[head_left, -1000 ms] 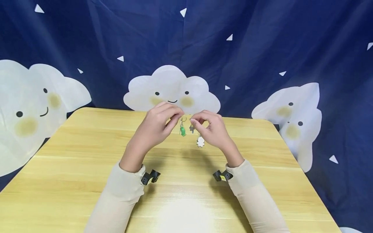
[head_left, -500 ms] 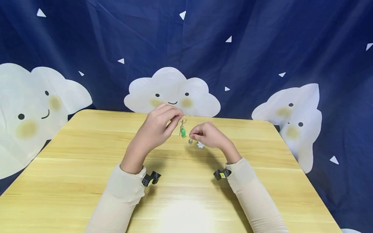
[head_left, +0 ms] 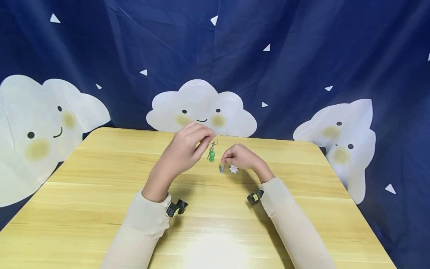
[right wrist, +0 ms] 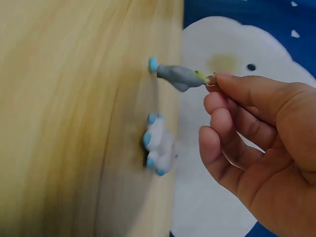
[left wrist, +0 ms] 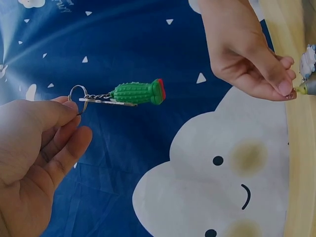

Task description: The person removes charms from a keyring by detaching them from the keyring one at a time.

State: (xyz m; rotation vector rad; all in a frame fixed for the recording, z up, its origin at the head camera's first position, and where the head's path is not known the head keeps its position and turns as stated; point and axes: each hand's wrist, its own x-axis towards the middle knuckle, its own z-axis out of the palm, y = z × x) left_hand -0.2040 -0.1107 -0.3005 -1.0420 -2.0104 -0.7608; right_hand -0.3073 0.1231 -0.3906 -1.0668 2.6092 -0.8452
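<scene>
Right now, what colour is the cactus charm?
Green with a red tip; the cactus charm shows best in the left wrist view.

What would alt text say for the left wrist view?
A left hand pinches a metal key ring with a green cactus charm dangling from it. Opposite, a right hand pinches a small charm at a wooden table, before a navy cloud-print backdrop.
</scene>
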